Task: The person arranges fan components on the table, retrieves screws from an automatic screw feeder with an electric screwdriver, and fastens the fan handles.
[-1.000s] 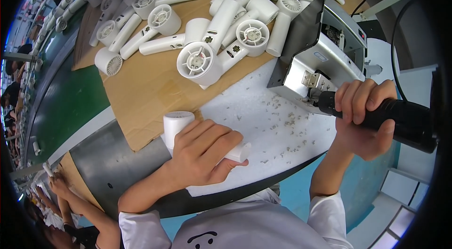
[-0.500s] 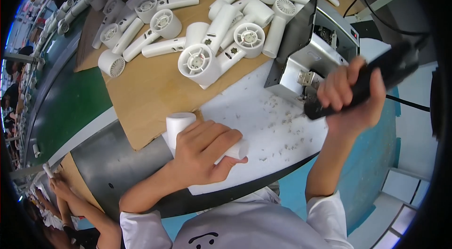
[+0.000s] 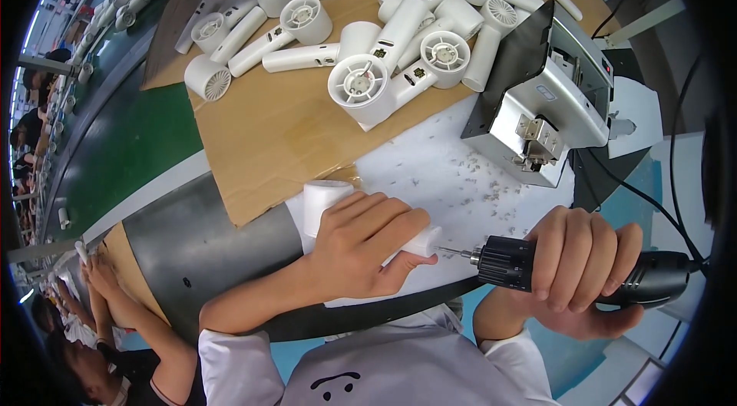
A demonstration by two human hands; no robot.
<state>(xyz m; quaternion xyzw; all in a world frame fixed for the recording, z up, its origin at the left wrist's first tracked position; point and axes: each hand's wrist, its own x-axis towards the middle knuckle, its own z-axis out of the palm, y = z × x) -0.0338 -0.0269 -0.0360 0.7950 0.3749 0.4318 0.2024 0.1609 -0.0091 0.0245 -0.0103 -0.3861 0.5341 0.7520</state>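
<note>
My left hand (image 3: 367,243) is wrapped round a white handheld fan (image 3: 321,203), whose round head shows left of my fingers and whose handle end pokes out on the right. My right hand (image 3: 580,264) grips a black electric screwdriver (image 3: 507,262) held level. Its thin bit points left, with the tip at or very near the handle's end by my left thumb; whether it touches I cannot tell. Beyond my hands stands a silver and black metal box, apparently a screw feeder (image 3: 541,118), with a small metal block on its front.
Many white handheld fans (image 3: 361,87) lie heaped on brown cardboard (image 3: 261,141). Tiny greyish bits are strewn over a white sheet (image 3: 414,168). Black cables (image 3: 645,193) run at the right. A green conveyor (image 3: 127,153) curves along the left, where a co-worker's arms (image 3: 138,321) show.
The screwdriver has come down from beside the metal box and turned level, its bit now at the fan handle's end. The whole view has shifted slightly; my left hand keeps its hold.
</note>
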